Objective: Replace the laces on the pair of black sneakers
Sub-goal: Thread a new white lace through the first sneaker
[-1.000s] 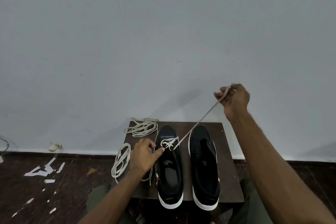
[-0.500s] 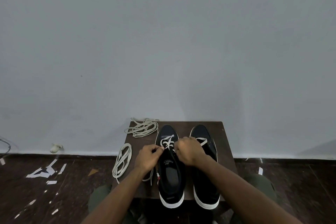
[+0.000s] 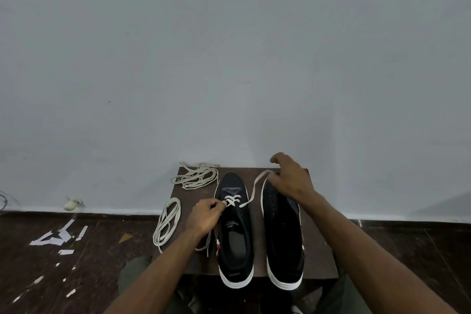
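Your left hand (image 3: 206, 216) pinched the white lace (image 3: 233, 199) at the eyelets on the near side of the left sneaker (image 3: 235, 229), where two crossings were threaded near the toe. Half a second earlier both your hands had been bunched together over those eyelets; your right hand (image 3: 290, 178) had since travelled out past the toe of the right sneaker (image 3: 283, 237), drawing the free lace end (image 3: 256, 185) across the gap in a slack curve. Its fingers were loosely bent over that end; whether they gripped it could not be told. In my judgement another crossing had just been pulled through. The right sneaker carried no lace. Two spare lace bundles (image 3: 167, 222) lay on the surface (image 3: 321, 250) to the left.
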Action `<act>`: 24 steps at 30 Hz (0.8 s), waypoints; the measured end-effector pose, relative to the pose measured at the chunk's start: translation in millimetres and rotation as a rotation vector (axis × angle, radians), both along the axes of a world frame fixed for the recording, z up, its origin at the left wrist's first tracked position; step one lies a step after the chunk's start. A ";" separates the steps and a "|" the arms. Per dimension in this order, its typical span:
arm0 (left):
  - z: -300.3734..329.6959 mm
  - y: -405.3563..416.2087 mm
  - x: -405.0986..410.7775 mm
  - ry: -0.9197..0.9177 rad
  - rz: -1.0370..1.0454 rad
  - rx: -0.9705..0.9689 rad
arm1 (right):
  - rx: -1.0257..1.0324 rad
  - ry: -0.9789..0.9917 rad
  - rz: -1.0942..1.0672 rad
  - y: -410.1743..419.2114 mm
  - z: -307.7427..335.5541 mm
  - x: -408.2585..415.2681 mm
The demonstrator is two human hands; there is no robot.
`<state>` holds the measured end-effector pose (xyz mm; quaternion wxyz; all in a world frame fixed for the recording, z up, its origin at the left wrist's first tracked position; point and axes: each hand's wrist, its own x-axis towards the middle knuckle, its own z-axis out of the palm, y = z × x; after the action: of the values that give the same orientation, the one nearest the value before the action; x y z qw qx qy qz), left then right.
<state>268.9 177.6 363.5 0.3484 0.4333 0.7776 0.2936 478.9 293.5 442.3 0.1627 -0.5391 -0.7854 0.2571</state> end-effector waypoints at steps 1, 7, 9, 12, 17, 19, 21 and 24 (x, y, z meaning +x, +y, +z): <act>-0.8 1.2 -1.1 0.005 0.001 -0.002 | 0.045 -0.066 0.095 -4.7 -8.0 -3.5; -3.2 4.2 -9.7 0.174 -0.204 -0.048 | 0.103 -0.320 0.493 -37.0 -44.8 -39.8; -3.6 3.7 -7.6 0.340 -0.289 -0.038 | 0.123 -0.388 0.482 -45.4 -49.0 -46.7; 0.4 3.1 -2.1 0.634 -0.365 -0.016 | 0.117 -0.417 0.389 -52.6 -49.4 -54.7; 1.9 7.3 2.1 0.512 -0.214 -0.007 | 0.020 -0.390 0.278 -51.9 -48.3 -57.7; 1.4 9.4 0.3 0.185 -0.055 -0.030 | -0.062 -0.332 0.218 -49.2 -46.9 -57.8; 1.4 11.6 -1.0 -0.074 0.068 -0.035 | -0.151 -0.292 0.182 -45.3 -50.6 -59.7; 4.3 11.1 -2.5 -0.378 0.159 -0.061 | -0.323 -0.203 0.084 -39.4 -58.7 -63.9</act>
<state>266.3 188.6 367.8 0.4771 0.2969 0.7386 0.3725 415.0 254.1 383.6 -0.0167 -0.5483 -0.7680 0.3305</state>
